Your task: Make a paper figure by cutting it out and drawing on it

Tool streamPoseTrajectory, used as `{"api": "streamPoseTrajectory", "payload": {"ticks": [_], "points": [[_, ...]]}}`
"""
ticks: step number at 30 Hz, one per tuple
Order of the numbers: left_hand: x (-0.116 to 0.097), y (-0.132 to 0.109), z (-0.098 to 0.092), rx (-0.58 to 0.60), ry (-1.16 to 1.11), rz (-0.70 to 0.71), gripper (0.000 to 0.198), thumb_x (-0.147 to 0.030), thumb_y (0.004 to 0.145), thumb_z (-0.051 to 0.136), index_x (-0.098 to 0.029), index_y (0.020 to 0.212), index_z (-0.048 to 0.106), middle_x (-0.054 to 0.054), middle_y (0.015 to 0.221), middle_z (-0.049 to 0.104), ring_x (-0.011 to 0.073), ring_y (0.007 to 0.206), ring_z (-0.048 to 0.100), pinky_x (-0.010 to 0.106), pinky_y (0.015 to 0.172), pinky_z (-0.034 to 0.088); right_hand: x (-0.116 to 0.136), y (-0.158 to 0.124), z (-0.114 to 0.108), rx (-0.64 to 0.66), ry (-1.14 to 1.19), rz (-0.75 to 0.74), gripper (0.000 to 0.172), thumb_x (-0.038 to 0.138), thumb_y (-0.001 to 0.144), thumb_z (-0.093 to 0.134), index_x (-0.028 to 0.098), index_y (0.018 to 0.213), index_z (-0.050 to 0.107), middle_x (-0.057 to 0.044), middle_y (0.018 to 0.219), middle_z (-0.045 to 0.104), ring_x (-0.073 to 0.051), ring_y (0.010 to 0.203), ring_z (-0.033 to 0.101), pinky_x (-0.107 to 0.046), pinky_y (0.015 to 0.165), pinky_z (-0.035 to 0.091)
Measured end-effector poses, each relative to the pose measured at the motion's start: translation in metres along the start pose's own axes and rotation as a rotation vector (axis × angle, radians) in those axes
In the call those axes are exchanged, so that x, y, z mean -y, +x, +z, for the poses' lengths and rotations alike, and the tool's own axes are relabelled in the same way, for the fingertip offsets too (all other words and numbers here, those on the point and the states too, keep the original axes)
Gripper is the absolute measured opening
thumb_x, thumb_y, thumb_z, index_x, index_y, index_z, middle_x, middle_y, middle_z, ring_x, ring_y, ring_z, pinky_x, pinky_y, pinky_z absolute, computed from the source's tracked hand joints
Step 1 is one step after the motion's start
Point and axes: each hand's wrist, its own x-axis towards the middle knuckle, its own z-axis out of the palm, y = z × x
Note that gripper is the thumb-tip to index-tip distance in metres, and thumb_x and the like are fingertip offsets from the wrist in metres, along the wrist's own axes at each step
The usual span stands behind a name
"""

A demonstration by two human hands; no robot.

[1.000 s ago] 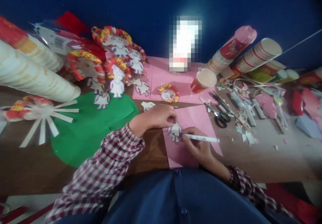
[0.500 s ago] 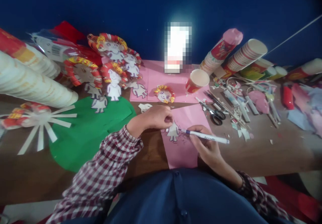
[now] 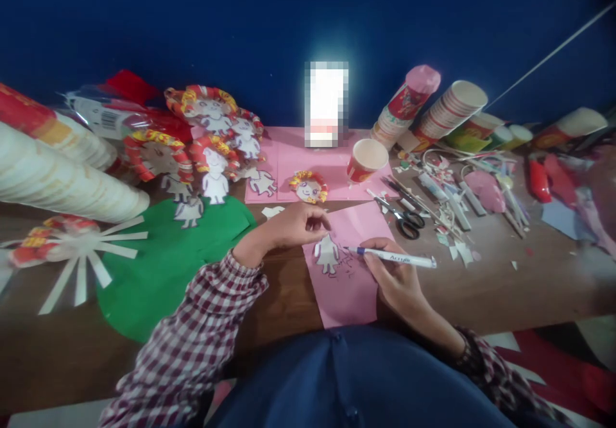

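My left hand [image 3: 303, 224] is closed in a pinch at the top of a small white paper doll cutout [image 3: 327, 256] with dark outlines. The fingertips partly hide where they meet it. Beneath the cutout lies a pink sheet of paper [image 3: 344, 299], with dark pen strokes just right of the figure. Held like a pen in my right hand [image 3: 397, 277] is a white acrylic marker [image 3: 399, 258]. Its dark tip points left at the cutout, a small gap from its edge. A round face cutout with a red and yellow ring [image 3: 308, 187] lies beyond my left hand.
Black scissors [image 3: 408, 226] and paper scraps [image 3: 455, 222] lie to the right. A paper cup [image 3: 367, 160] stands on pink sheets behind. Green paper [image 3: 158, 280], ringed paper dolls [image 3: 214, 174] and stacked cups [image 3: 67, 171] are at left. A bright pixelated patch stands at the back.
The view has shifted slightly. The marker tip is a little farther from the cutout's edge. Both hands keep their grip.
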Motion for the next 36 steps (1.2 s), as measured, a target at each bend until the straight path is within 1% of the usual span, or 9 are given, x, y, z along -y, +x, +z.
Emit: {"api": "streamPoseTrajectory", "payload": {"ticks": [3,6,12,18,21,25,27,31,36], "points": [[-0.002,-0.002,0.001,0.152,0.08,0.037,0.018,-0.018,0.074,0.061,-0.018,0.087,0.073,0.001,0.074,0.066,0.0092,0.063,0.055,0.019,0.056,0.037,-0.001,-0.003,0.0,0.025,-0.002,0.008,0.016,0.032,0.087,0.059,0.019,0.096,0.06,-0.003,0.078,0.064,-0.014,0.064,0.061,-0.023,0.055,0.05],[-0.001,0.0,0.006,0.197,0.131,0.056,0.017,-0.014,0.072,0.061,-0.018,0.082,0.074,0.001,0.072,0.068,0.0103,0.064,0.058,0.02,0.059,0.038,-0.001,-0.007,0.003,0.066,-0.011,0.007,0.015,0.033,0.087,0.058,0.019,0.094,0.059,-0.003,0.075,0.065,-0.014,0.062,0.061,-0.023,0.053,0.05],[0.003,0.003,0.01,0.188,0.17,0.084,0.016,-0.012,0.069,0.061,-0.019,0.077,0.074,0.0,0.071,0.07,0.0105,0.064,0.059,0.019,0.06,0.038,0.0,-0.008,0.015,0.151,-0.128,-0.083,0.011,0.029,0.087,0.055,0.019,0.088,0.06,-0.002,0.069,0.066,-0.013,0.056,0.059,-0.022,0.048,0.047],[0.002,0.003,0.01,0.178,0.233,0.056,0.015,-0.012,0.068,0.063,-0.019,0.076,0.074,0.0,0.075,0.071,0.0111,0.068,0.061,0.019,0.062,0.038,-0.001,-0.004,0.021,0.179,-0.264,-0.157,0.006,0.025,0.084,0.057,0.019,0.086,0.058,0.0,0.065,0.067,-0.011,0.046,0.054,-0.02,0.041,0.042],[0.003,0.003,0.011,0.181,0.251,0.055,0.014,-0.013,0.069,0.064,-0.02,0.076,0.074,0.0,0.074,0.071,0.0112,0.068,0.062,0.019,0.062,0.038,-0.001,-0.001,0.022,0.183,-0.345,-0.243,0.004,0.023,0.084,0.057,0.02,0.084,0.06,-0.001,0.069,0.068,-0.012,0.05,0.058,-0.021,0.046,0.045],[0.005,0.004,0.012,0.178,0.264,0.06,0.016,-0.013,0.069,0.063,-0.02,0.078,0.074,0.0,0.073,0.071,0.0108,0.067,0.061,0.019,0.06,0.038,0.001,0.001,0.024,0.184,-0.43,-0.394,0.005,0.021,0.084,0.056,0.02,0.083,0.061,-0.003,0.074,0.07,-0.015,0.064,0.065,-0.026,0.062,0.051],[0.006,0.004,0.012,0.177,0.263,0.055,0.014,-0.014,0.069,0.064,-0.02,0.076,0.074,-0.001,0.073,0.071,0.0106,0.066,0.061,0.019,0.059,0.037,0.0,0.002,0.026,0.179,-0.422,-0.393,0.004,0.021,0.084,0.057,0.02,0.083,0.061,-0.003,0.074,0.07,-0.015,0.064,0.065,-0.026,0.062,0.052],[0.007,0.004,0.013,0.177,0.259,0.046,0.012,-0.016,0.07,0.066,-0.02,0.076,0.074,-0.001,0.073,0.071,0.0108,0.065,0.061,0.019,0.058,0.036,-0.004,0.002,0.031,0.171,-0.355,-0.318,0.003,0.021,0.083,0.058,0.02,0.084,0.061,-0.002,0.073,0.07,-0.014,0.06,0.065,-0.023,0.056,0.051],[0.006,0.004,0.013,0.178,0.269,0.041,0.013,-0.016,0.07,0.066,-0.02,0.078,0.075,0.0,0.075,0.072,0.0114,0.067,0.062,0.019,0.06,0.038,-0.006,0.003,0.034,0.187,-0.353,-0.317,0.004,0.021,0.083,0.058,0.02,0.085,0.061,-0.003,0.074,0.071,-0.016,0.064,0.067,-0.024,0.06,0.053]]}}
